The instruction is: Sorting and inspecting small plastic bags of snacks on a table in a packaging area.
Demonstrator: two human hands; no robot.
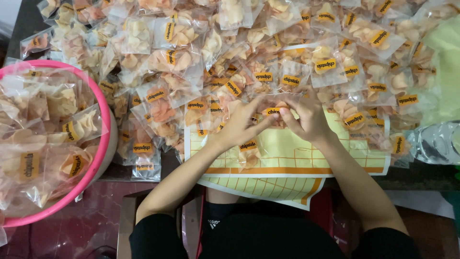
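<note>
Two hands (275, 122) pinching one clear snack packet (273, 106), contents hidden, packet pile (249, 48) cropped

Both hands, left (239, 125) and right (306, 117), meet over one packet (274, 111) at the near edge of a heap of packets (268, 43) on the table. A sheet (297, 158) lies beneath them; a basin (103, 129) of packets sits left, a bottle (438, 142) right.

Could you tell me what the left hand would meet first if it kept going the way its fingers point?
The left hand points up and right, so it would probably first meet the right hand on the clear chip packet both hold.
</note>
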